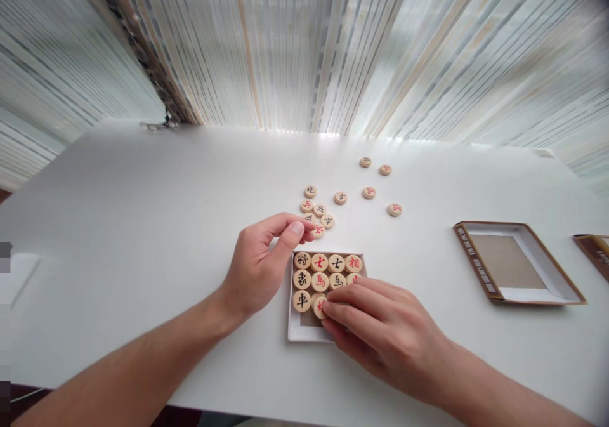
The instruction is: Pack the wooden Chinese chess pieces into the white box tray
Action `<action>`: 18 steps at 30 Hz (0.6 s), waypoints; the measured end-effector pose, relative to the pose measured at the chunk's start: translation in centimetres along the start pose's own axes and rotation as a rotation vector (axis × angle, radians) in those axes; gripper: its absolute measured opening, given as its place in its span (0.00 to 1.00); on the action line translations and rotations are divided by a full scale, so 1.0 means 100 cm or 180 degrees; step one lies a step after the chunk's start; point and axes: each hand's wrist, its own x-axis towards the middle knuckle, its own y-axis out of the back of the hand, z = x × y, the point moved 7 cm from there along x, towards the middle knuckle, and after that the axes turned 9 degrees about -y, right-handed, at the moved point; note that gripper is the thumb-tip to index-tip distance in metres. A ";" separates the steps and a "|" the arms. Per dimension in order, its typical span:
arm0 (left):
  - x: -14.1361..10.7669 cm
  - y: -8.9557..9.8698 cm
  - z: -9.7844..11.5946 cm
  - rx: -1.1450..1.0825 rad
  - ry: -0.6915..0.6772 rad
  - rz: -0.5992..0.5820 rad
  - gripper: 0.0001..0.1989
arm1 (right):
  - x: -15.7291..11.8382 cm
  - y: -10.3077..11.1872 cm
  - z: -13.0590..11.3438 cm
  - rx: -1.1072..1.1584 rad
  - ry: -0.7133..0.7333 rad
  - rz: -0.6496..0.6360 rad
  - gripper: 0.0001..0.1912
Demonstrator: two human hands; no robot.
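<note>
My right hand point(385, 332) pinches a round wooden Chinese chess piece point(319, 308) with a red character. It is over the front part of a shallow white-walled box point(292, 325), tilted against the pieces there. Rows of chess pieces with black and red characters, such as a black-marked piece point(301, 280), lie face up in the box; my right fingers hide some at the right. My left hand point(259, 265) is closed just beyond the box's back left corner, thumb against curled fingers. Its fingertips overlap a loose red-marked piece point(318, 230); whether they grip anything is hidden.
Several loose pieces lie behind the box, including a black-marked one point(340, 197) and a red-marked one point(394, 209). A brown-edged box lid point(495, 300) lies inside up at the right, beside another brown box part point(594, 252). A string curtain point(285, 46) hangs along the white table's point(143, 236) far edge.
</note>
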 end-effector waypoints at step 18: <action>-0.002 -0.003 -0.004 -0.0223 -0.0098 0.0041 0.14 | -0.013 0.001 0.003 -0.0061 0.0143 0.0286 0.09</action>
